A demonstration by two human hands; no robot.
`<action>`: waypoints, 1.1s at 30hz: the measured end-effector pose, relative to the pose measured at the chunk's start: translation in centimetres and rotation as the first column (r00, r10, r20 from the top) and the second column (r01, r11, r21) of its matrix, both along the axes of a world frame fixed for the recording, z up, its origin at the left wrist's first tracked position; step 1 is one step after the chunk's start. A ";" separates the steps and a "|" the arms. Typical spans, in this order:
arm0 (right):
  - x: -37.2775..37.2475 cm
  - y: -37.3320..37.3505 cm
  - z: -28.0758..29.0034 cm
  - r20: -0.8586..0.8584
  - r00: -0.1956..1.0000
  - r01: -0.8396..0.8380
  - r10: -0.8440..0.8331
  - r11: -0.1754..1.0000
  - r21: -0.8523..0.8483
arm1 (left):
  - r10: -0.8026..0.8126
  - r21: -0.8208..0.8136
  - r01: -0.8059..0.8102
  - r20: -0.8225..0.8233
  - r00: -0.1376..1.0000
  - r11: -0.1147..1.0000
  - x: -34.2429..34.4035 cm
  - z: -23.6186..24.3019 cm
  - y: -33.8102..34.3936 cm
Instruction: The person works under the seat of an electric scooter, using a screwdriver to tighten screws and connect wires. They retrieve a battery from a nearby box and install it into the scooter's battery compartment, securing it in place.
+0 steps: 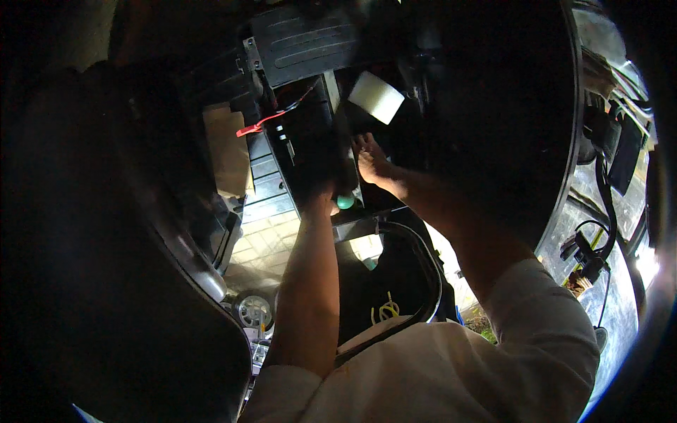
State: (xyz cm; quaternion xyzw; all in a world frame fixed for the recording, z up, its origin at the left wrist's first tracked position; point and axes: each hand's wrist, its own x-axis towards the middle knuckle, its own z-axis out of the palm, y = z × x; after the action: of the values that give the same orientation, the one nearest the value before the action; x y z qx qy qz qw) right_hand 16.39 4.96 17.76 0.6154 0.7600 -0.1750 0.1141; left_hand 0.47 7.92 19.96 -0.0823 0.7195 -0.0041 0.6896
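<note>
My left hand (326, 200) reaches into the dark housing and is closed around a green, round-ended handle (345, 202). Its fingertips and whatever lies beyond the handle are lost in shadow. Further in and to the right, my right hand (374, 161) has its fingers bent against the edge of a dark panel (347, 151). A cable with a red connector (249, 130) lies loose to the left of both hands. Beyond my right hand is a pale block (377, 97), brightly lit.
A brown cardboard-like piece (227, 151) lies left of the housing. A black curved frame (434, 282) bends round below my hands. A small wheel (254, 310) shows at lower left, over tiled ground (264, 243). Loose black wiring (587, 250) hangs at far right.
</note>
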 end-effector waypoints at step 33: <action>-1.6 1.0 2.6 -0.036 0.965 0.256 -0.259 0.964 -0.069 | 0.406 0.184 -0.457 0.256 0.877 0.870 1.0 -6.6 1.5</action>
State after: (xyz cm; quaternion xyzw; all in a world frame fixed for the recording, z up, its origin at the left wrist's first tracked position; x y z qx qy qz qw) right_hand 14.80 5.92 20.39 0.7011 0.6698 -0.2260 0.0929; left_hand 1.42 9.38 13.39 -0.1570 0.6011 0.2288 0.7494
